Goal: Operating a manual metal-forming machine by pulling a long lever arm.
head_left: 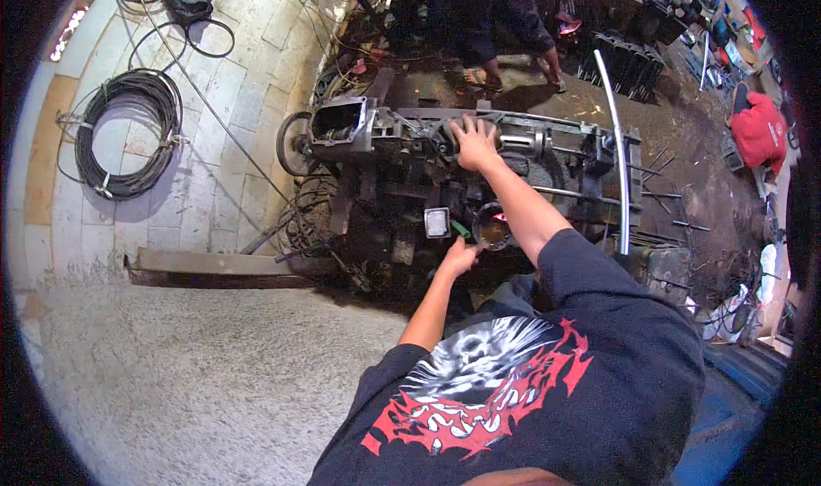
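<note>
My right hand (475, 144) rests with spread fingers on the top of a dark, greasy lathe-like machine (569, 165). It lies beside a bright metal shaft (517, 141) and holds nothing. Lower down, my left hand (460, 258) is closed, and a short green handle (461, 229) sticks out above its fingers. What the handle belongs to is hidden. Close to that hand are a small square container (437, 223) with pale grey contents and a round tin (495, 228) with something brownish in it.
A long bright pipe (613, 144) stands across the machine's right part. At left, a coil of black cable (124, 135) lies on pale tiles, and a metal beam (214, 264) runs along the floor. Another person (483, 16) stands beyond the machine; someone in red (759, 131) is far right.
</note>
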`<state>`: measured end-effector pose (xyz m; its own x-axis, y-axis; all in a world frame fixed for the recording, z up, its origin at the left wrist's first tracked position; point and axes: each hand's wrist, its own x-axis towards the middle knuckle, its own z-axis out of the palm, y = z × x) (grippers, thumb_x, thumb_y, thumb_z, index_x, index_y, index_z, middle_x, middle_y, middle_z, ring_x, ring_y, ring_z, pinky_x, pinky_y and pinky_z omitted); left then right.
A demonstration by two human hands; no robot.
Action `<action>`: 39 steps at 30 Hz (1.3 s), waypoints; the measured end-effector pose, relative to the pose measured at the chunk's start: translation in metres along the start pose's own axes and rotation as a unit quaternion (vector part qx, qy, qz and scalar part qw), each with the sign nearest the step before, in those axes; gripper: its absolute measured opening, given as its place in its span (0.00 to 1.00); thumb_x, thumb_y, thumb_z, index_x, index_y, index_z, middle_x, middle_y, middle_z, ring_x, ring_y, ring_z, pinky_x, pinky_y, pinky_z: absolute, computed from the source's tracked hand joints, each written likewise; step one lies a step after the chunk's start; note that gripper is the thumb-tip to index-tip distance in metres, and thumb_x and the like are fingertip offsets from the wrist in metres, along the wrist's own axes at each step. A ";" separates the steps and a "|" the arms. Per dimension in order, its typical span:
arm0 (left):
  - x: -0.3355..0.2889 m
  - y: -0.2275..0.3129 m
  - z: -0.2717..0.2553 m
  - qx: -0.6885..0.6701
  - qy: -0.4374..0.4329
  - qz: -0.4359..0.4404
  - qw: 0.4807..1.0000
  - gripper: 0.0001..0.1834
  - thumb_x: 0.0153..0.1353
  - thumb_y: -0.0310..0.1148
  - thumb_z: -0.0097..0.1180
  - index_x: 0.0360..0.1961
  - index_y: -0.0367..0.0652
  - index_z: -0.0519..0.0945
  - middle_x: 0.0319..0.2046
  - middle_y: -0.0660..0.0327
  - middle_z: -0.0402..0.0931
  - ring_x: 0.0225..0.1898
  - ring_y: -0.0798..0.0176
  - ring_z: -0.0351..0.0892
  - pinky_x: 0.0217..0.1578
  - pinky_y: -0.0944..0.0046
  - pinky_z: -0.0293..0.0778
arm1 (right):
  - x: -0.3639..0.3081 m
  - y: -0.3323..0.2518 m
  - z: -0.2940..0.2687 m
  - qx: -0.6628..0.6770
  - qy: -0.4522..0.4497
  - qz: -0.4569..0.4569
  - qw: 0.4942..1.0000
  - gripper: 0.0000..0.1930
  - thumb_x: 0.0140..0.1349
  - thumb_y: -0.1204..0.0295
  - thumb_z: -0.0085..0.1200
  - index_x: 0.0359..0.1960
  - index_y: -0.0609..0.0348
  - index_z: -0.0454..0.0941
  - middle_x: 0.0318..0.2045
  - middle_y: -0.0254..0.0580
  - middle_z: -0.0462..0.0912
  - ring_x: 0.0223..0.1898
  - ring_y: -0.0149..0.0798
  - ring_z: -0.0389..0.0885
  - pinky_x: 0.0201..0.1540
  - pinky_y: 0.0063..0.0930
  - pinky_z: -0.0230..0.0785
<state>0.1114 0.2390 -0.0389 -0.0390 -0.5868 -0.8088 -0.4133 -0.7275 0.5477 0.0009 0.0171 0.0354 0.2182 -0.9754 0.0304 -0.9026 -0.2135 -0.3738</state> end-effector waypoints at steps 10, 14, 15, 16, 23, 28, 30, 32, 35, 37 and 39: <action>-0.007 0.006 -0.015 -0.103 -0.004 0.012 0.995 0.22 0.68 0.43 0.51 0.58 0.41 0.70 0.49 0.56 0.81 0.41 0.59 0.82 0.38 0.55 0.75 | -0.058 0.084 -0.089 0.429 0.287 0.091 0.852 0.30 0.48 0.88 0.39 0.55 0.57 0.76 0.39 0.50 0.83 0.32 0.38 0.78 0.39 0.35 0.73; 0.015 0.007 0.001 -0.147 0.056 -0.007 0.988 0.22 0.72 0.45 0.45 0.58 0.39 0.70 0.48 0.57 0.82 0.38 0.61 0.84 0.32 0.59 0.78 | -0.161 0.161 -0.180 0.387 0.344 0.154 0.841 0.28 0.53 0.87 0.39 0.57 0.55 0.75 0.45 0.48 0.83 0.37 0.41 0.81 0.41 0.35 0.74; 0.018 0.007 0.005 -0.161 0.074 -0.015 0.984 0.23 0.73 0.45 0.44 0.58 0.39 0.70 0.48 0.57 0.82 0.38 0.60 0.84 0.30 0.60 0.79 | -0.174 0.176 -0.196 0.268 0.402 0.116 0.868 0.26 0.56 0.86 0.40 0.56 0.55 0.75 0.46 0.49 0.84 0.39 0.44 0.83 0.42 0.35 0.74; 0.021 0.006 0.011 -0.178 0.093 -0.009 0.980 0.24 0.74 0.47 0.42 0.59 0.38 0.69 0.47 0.56 0.82 0.37 0.59 0.85 0.29 0.60 0.81 | -0.194 0.186 -0.206 0.241 0.400 0.140 0.873 0.23 0.60 0.83 0.43 0.56 0.54 0.75 0.47 0.50 0.83 0.42 0.49 0.84 0.44 0.36 0.74; 0.024 -0.001 0.032 -0.358 0.184 0.030 0.915 0.18 0.75 0.45 0.40 0.52 0.41 0.68 0.41 0.56 0.81 0.31 0.60 0.83 0.25 0.62 0.79 | -0.258 0.170 -0.172 0.043 0.139 0.316 0.938 0.29 0.68 0.62 0.51 0.66 0.64 0.62 0.60 0.62 0.68 0.60 0.62 0.70 0.62 0.49 0.65; 0.037 0.010 0.034 -0.348 0.234 0.013 0.908 0.23 0.74 0.46 0.38 0.58 0.39 0.66 0.39 0.55 0.81 0.30 0.59 0.82 0.24 0.61 0.78 | -0.240 0.162 -0.180 -0.006 0.113 0.304 0.946 0.29 0.67 0.65 0.53 0.66 0.62 0.58 0.54 0.59 0.69 0.53 0.63 0.73 0.52 0.55 0.71; 0.043 0.014 0.033 -0.389 0.237 0.011 0.890 0.21 0.74 0.45 0.39 0.54 0.37 0.67 0.37 0.54 0.81 0.26 0.59 0.81 0.21 0.60 0.76 | -0.227 0.160 -0.184 -0.018 0.097 0.313 0.944 0.27 0.67 0.65 0.53 0.64 0.62 0.59 0.50 0.59 0.70 0.48 0.62 0.77 0.49 0.53 0.73; 0.049 0.013 0.033 -0.406 0.247 0.007 0.880 0.20 0.73 0.46 0.41 0.50 0.38 0.68 0.34 0.54 0.80 0.21 0.59 0.79 0.18 0.61 0.75 | -0.216 0.162 -0.185 -0.043 0.080 0.316 0.944 0.25 0.67 0.65 0.53 0.61 0.62 0.61 0.46 0.58 0.73 0.44 0.61 0.80 0.44 0.51 0.77; 0.059 0.005 0.032 -0.381 0.259 -0.003 0.888 0.19 0.73 0.45 0.42 0.51 0.39 0.66 0.31 0.54 0.79 0.20 0.59 0.78 0.18 0.60 0.75 | -0.202 0.170 -0.182 -0.057 0.086 0.324 0.940 0.24 0.67 0.66 0.53 0.61 0.62 0.61 0.46 0.58 0.73 0.44 0.61 0.81 0.43 0.50 0.78; 0.067 -0.002 0.031 -0.354 0.266 0.000 0.896 0.19 0.73 0.45 0.43 0.52 0.39 0.65 0.30 0.55 0.78 0.20 0.60 0.78 0.18 0.60 0.75 | -0.191 0.176 -0.180 -0.058 0.074 0.331 0.939 0.22 0.67 0.66 0.53 0.58 0.62 0.63 0.47 0.58 0.73 0.44 0.60 0.81 0.44 0.50 0.78; 0.076 -0.006 0.032 -0.345 0.291 -0.017 0.892 0.19 0.73 0.45 0.44 0.50 0.39 0.67 0.28 0.56 0.76 0.21 0.60 0.77 0.19 0.59 0.75 | -0.178 0.182 -0.179 -0.057 0.077 0.331 0.939 0.21 0.67 0.66 0.53 0.57 0.61 0.63 0.47 0.58 0.74 0.45 0.60 0.81 0.44 0.51 0.78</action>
<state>0.0816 0.2105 -0.1106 0.5250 -0.4989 -0.6896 0.2616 -0.6765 0.6885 -0.2685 0.1419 0.1283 -0.4530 -0.8908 -0.0360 -0.8572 0.4463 -0.2571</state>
